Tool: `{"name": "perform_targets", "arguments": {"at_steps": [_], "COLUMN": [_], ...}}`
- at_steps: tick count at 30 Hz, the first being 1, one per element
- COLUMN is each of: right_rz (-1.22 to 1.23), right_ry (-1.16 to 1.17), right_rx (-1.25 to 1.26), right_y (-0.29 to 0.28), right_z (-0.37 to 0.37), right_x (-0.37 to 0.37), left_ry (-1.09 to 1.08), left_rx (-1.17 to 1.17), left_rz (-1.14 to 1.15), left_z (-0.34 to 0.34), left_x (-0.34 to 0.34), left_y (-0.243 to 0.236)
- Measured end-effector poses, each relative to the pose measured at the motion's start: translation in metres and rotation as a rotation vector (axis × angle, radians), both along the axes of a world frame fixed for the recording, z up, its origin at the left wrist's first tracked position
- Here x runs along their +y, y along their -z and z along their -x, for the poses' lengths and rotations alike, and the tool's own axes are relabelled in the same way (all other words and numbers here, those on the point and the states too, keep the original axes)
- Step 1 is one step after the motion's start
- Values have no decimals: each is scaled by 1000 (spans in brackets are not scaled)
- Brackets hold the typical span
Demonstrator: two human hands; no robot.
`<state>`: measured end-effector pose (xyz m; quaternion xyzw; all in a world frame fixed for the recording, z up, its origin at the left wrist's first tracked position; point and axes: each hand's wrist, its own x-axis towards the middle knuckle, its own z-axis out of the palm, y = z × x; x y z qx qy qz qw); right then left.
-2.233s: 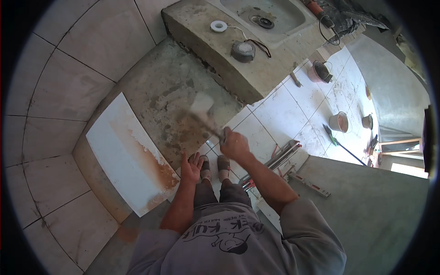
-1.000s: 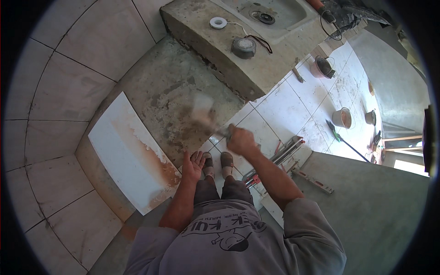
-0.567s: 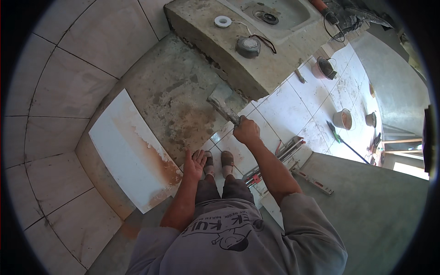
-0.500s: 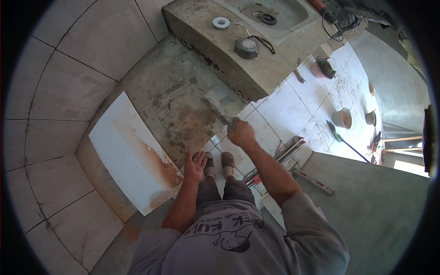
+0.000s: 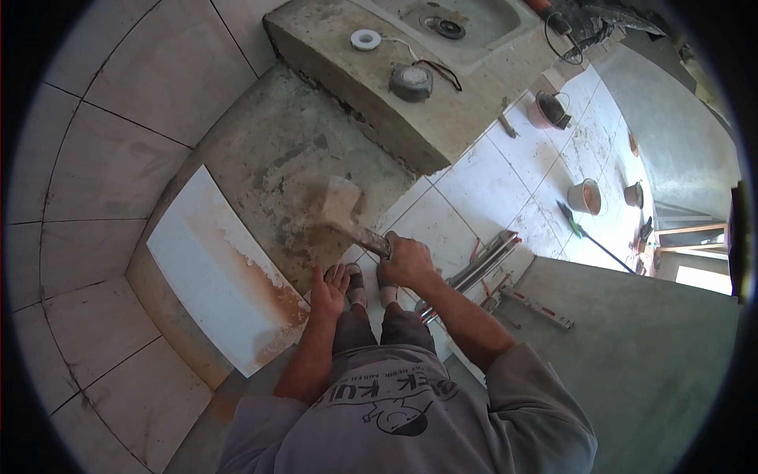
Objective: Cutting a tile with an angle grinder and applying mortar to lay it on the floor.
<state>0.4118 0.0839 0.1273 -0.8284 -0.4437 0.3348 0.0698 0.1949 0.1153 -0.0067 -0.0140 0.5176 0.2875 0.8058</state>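
My right hand (image 5: 408, 261) is wrapped around the handle of a dusty grey tool (image 5: 341, 207) with a broad, blunt head. The head is smeared by motion, so its exact kind is unclear. It hangs over the rough cement floor (image 5: 292, 150), pointing away and to the left. My left hand (image 5: 328, 289) is open, palm up with its fingers spread, and holds nothing. Just left of it lies a large white tile (image 5: 213, 261) with brown mud along its right side.
A concrete counter (image 5: 347, 87) ahead carries a sink (image 5: 466, 28), a tape measure (image 5: 410, 81) and a white tape roll (image 5: 365, 39). Laid tiles (image 5: 482, 178) hold buckets (image 5: 584, 197) at the right. A tile cutter (image 5: 482, 265) and a level (image 5: 538, 306) lie beside my right arm.
My right hand has drawn the tool nearer to me and slightly left; its head now shows more plainly. My left hand stays palm up, shifted slightly left.
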Motion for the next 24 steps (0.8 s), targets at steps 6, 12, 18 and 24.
{"name": "perform_targets", "arguments": {"at_steps": [6,12,18,24], "right_rz": [76,-21,28,31], "right_ry": [203,-41,159,-16], "right_rx": [-13,3,-41,18], "right_y": [17,2,13,10], "right_z": [-42,-18,-49,-36], "right_x": [-3,-26,-20,-52], "left_ry": [40,32,60,17], "left_rx": [10,-15,22,9], "left_rz": [-23,-47,-98,-68], "left_z": [-14,-3,-7,2], "left_x": [1,0,-3,-2], "left_y": [-9,2,2,14]}}
